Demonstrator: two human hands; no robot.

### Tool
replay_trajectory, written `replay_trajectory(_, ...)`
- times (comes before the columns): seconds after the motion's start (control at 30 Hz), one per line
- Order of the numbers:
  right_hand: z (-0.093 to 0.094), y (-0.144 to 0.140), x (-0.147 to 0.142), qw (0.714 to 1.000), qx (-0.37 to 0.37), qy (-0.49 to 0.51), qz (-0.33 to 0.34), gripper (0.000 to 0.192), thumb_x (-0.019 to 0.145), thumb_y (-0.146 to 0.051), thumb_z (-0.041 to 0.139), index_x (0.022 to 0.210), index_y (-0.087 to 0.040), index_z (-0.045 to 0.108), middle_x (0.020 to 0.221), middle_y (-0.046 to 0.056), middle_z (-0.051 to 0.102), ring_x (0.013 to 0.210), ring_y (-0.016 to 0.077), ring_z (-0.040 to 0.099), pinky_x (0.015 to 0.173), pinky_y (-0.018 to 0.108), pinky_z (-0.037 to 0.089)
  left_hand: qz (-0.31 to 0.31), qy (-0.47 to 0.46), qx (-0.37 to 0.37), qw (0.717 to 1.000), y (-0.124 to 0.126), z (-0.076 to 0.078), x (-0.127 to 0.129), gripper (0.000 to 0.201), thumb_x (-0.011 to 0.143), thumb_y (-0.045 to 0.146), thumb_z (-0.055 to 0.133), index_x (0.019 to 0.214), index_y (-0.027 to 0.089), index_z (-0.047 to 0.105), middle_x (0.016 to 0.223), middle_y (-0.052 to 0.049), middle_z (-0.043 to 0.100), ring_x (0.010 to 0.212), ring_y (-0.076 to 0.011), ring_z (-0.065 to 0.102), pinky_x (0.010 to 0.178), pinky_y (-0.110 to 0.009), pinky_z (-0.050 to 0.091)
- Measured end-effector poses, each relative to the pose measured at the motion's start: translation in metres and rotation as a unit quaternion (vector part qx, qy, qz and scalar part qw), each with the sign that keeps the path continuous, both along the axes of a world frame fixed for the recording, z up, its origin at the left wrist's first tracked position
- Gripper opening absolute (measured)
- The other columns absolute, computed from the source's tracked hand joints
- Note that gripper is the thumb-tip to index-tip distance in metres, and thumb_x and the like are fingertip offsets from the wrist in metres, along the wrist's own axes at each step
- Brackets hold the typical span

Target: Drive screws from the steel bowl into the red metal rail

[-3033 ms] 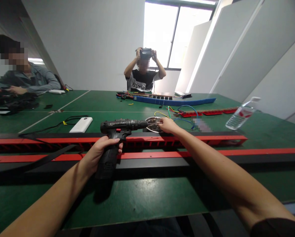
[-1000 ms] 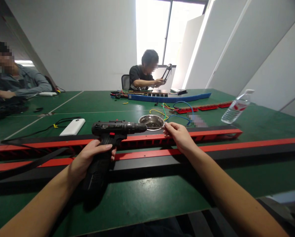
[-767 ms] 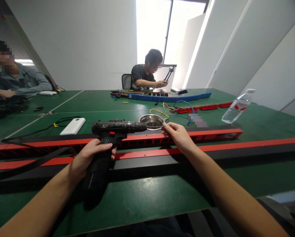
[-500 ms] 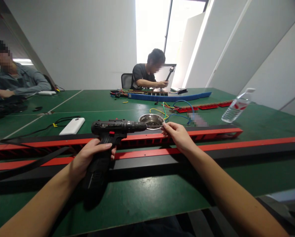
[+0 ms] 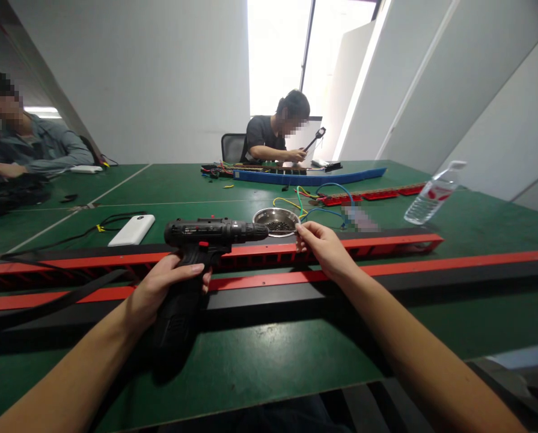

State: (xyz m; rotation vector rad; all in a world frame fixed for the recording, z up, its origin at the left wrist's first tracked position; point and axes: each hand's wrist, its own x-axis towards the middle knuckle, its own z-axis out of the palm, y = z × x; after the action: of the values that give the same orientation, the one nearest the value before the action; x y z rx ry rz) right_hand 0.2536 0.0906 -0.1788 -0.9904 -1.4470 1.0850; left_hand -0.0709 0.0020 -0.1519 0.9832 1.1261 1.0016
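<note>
A black cordless drill [image 5: 201, 231] is in my left hand [image 5: 167, 281], whose fingers wrap round its handle. Its long thin bit [image 5: 281, 232] points right. At the tip of that bit, my right hand [image 5: 321, 245] is closed in a pinch; whatever sits between thumb and forefinger is too small to make out. Just behind the bit stands a metal bowl [image 5: 260, 213] with many small dark screws [image 5: 280, 225] in it. Below the drill run two long red and black rails, the farther rail [image 5: 372, 243] and the nearer rail [image 5: 262, 280].
A white power bank [image 5: 132, 231] with a black cable lies left. Coloured wires [image 5: 299, 201], a red strip [image 5: 379, 195] and a blue strip [image 5: 309, 178] lie beyond the bowl. A water bottle [image 5: 433, 193] stands right. Two people sit at the table, one person [image 5: 264, 135] holding a dark tool.
The drill has shifted very slightly; both my hands keep their holds. Across the table, the person has leaned a little to the right, with the dark tool tilted further over.
</note>
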Motion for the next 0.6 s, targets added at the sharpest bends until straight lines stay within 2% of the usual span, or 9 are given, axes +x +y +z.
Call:
replay_trajectory(0.17, -0.001, 0.002, 0.002, 1.0, 0.004, 0.011, -0.005, 0.042, 0.083, -0.057, 0.074, 0.074, -0.018, 0.062, 0.066, -0.001, 0.061, 0.06, 0.0123, 0.053, 0.061, 0.027, 0.042, -0.004, 0.015, 0.032, 0.999, -0.001, -0.002, 0.002, 0.025, 0.074, 0.034, 0.083, 0.088, 0.016, 0.072, 0.078, -0.005, 0.071, 0.067, -0.0177, 0.067, 0.059, -0.024, 0.055)
replay_trajectory(0.33, 0.006, -0.009, -0.002, 0.99, 0.083, -0.094, -0.067, 0.041, 0.088, -0.057, 0.069, 0.073, -0.019, 0.063, 0.066, 0.002, 0.063, 0.061, 0.0155, 0.056, 0.062, 0.03, 0.043, 0.005, 0.043, 0.069, 0.997, 0.001, 0.006, -0.004, 0.025, 0.074, 0.033, 0.083, 0.092, 0.019, 0.073, 0.075, -0.004, 0.071, 0.066, -0.0205, 0.066, 0.059, -0.028, 0.057)
replay_trajectory(0.4, 0.009, -0.019, -0.007, 0.979, 0.122, -0.139, -0.081, 0.037, 0.091, -0.054, 0.067, 0.076, -0.02, 0.065, 0.069, 0.003, 0.066, 0.064, 0.0173, 0.058, 0.063, 0.031, 0.044, 0.025, 0.103, 0.108, 0.989, 0.002, 0.017, -0.016, 0.025, 0.07, 0.03, 0.086, 0.09, 0.019, 0.074, 0.072, -0.005, 0.073, 0.063, -0.0216, 0.067, 0.056, -0.027, 0.056)
replay_trajectory(0.47, 0.012, -0.029, -0.012, 0.971, 0.151, -0.175, -0.066, 0.033, 0.092, -0.051, 0.066, 0.08, -0.021, 0.068, 0.074, 0.004, 0.07, 0.069, 0.0196, 0.062, 0.065, 0.032, 0.046, 0.043, 0.184, 0.163, 0.968, 0.001, 0.033, -0.033, 0.024, 0.064, 0.028, 0.09, 0.079, 0.016, 0.076, 0.067, -0.007, 0.074, 0.059, -0.021, 0.066, 0.053, -0.023, 0.054)
replay_trajectory(0.53, 0.014, -0.038, -0.016, 0.965, 0.166, -0.201, -0.023, 0.029, 0.094, -0.048, 0.065, 0.086, -0.021, 0.072, 0.082, 0.006, 0.074, 0.073, 0.0212, 0.065, 0.067, 0.033, 0.048, 0.031, 0.242, 0.201, 0.949, -0.001, 0.054, -0.051, 0.026, 0.057, 0.023, 0.093, 0.077, 0.014, 0.079, 0.067, -0.008, 0.075, 0.062, -0.0217, 0.068, 0.057, -0.022, 0.056)
replay_trajectory(0.6, 0.017, -0.046, -0.02, 0.955, 0.18, -0.234, 0.035, 0.024, 0.095, -0.044, 0.064, 0.091, -0.022, 0.075, 0.088, 0.006, 0.076, 0.078, 0.0219, 0.067, 0.071, 0.034, 0.051, 0.015, 0.274, 0.197, 0.941, -0.003, 0.077, -0.064, 0.034, 0.052, 0.016, 0.094, 0.083, 0.016, 0.082, 0.073, -0.006, 0.078, 0.067, -0.0234, 0.071, 0.061, -0.025, 0.059)
